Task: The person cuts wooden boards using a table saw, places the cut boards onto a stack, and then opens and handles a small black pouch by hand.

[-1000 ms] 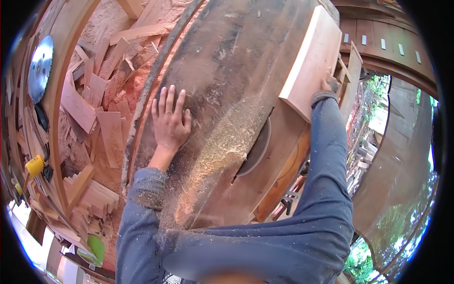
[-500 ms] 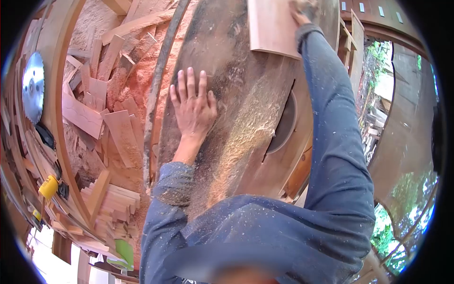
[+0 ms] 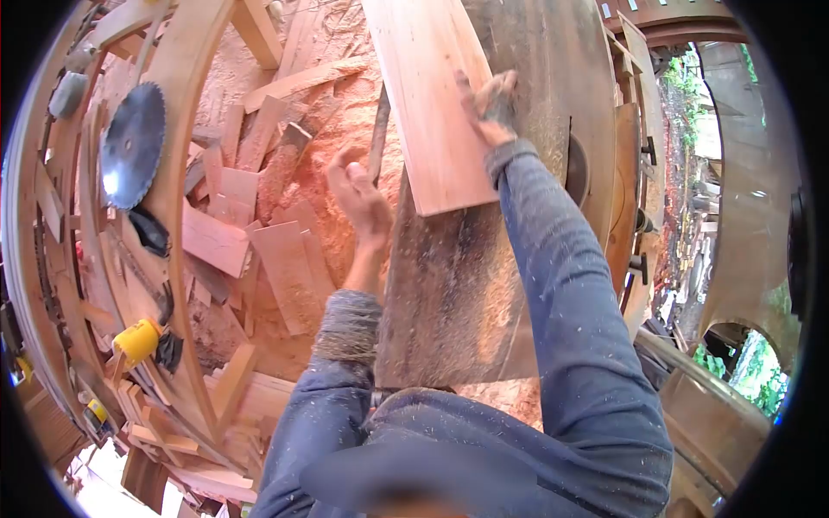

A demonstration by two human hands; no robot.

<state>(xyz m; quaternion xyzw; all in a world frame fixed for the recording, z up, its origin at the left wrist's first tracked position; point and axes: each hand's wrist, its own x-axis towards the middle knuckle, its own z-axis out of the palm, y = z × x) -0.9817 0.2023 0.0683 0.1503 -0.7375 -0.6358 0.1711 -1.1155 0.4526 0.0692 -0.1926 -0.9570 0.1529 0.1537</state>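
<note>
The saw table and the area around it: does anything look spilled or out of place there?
Mostly the mess: loose sawdust is strewn across part of the tabletop, and wooden offcuts lie jumbled at odd angles to its left, not neatly stacked. The board shows no obvious damage.

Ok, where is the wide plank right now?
In the head view, the wide plank is at top centre, over the left side of the dark tabletop, with the right hand at its right edge and the left hand to its left.
</note>
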